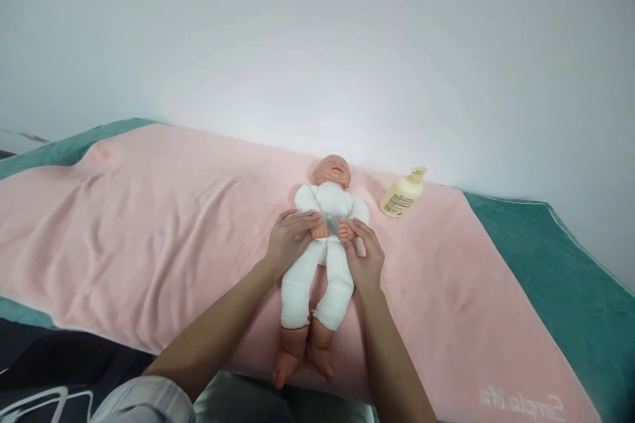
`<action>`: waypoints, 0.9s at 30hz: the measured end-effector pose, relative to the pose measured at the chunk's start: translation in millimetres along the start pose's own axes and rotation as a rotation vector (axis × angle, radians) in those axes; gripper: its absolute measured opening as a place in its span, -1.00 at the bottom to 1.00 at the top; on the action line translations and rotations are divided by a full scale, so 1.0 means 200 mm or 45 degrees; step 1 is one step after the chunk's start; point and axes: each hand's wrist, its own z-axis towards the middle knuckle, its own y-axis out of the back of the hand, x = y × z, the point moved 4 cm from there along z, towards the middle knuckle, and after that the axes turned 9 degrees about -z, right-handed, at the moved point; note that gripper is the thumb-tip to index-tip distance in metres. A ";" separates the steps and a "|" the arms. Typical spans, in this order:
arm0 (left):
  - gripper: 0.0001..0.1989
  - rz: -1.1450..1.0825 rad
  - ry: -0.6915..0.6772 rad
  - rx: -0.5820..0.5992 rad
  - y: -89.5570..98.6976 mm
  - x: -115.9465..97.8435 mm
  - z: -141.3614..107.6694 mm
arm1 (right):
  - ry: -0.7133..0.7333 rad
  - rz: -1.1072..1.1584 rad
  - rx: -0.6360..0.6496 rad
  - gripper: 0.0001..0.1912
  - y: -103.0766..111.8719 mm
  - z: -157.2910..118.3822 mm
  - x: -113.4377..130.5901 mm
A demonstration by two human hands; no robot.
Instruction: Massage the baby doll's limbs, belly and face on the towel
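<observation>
A baby doll (332, 198) with a white cloth body lies on its back, its head toward the wall and its bare feet toward me. My left hand (288, 239) is closed around the doll's forearm on the left, fingers over the top near its small hand. On the other side, my right hand (366, 259) grips the doll's other arm at the wrist, thumb and fingers around it. Both doll hands rest over its belly. A pale yellow pump bottle (401, 195) stands tilted in view beside the doll's shoulder, apart from my hands.
A pink blanket (446, 264) with wrinkles on its left side covers the surface. Green cloth (565, 277) shows beneath it at the edges. Behind rises a plain pale wall (317, 33). White cables (54, 400) lie at the lower left.
</observation>
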 end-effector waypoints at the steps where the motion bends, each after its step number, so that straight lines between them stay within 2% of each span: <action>1: -0.79 0.006 -0.037 0.009 -0.01 -0.01 0.00 | 0.029 -0.013 0.016 -0.68 -0.01 0.00 0.00; 7: -0.76 0.024 -0.146 0.055 -0.05 -0.03 0.01 | 0.109 -0.087 0.062 -0.68 -0.03 0.00 0.01; 18: -0.72 -0.036 -0.095 0.070 -0.07 -0.03 0.00 | 0.087 -0.098 0.096 -0.73 -0.03 0.00 0.02; 20: -0.74 -0.121 -0.027 0.036 -0.06 -0.02 0.00 | 0.008 -0.050 0.070 -0.74 -0.02 0.01 0.01; 22: -0.76 -0.247 0.111 -0.055 -0.02 -0.01 0.00 | -0.152 0.009 0.004 -0.72 0.01 0.02 -0.01; 27: -0.71 -0.644 0.632 -0.466 0.09 0.08 -0.01 | -0.609 0.312 -0.370 -0.58 0.11 0.03 -0.15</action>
